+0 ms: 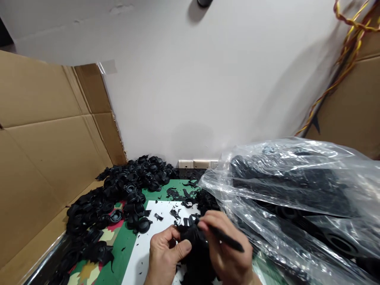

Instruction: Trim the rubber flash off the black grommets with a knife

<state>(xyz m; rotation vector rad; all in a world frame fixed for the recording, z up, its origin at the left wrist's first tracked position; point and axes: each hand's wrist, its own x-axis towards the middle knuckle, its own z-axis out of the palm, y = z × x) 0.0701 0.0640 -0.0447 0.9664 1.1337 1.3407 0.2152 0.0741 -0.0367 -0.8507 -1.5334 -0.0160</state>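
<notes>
My left hand (166,251) is closed, thumb and fingers pinching a black ribbed rubber piece (194,237). In my right hand (230,245) is a slim black pen-shaped tool (227,238), its rear end slanting down to the right. The tool's front end meets the far edge of the rubber piece, and its tip is too small to make out. Black scraps lie around both hands on a white sheet (135,259). The lower part of the rubber piece blends into dark material below it.
Black ribbed rubber parts (130,188) are heaped at the left on a green surface (118,253). A clear plastic bag (285,190) of long black parts stands at the right. Cardboard (44,130) walls the left side. Twisted wires (338,81) hang at upper right before a white wall (208,79).
</notes>
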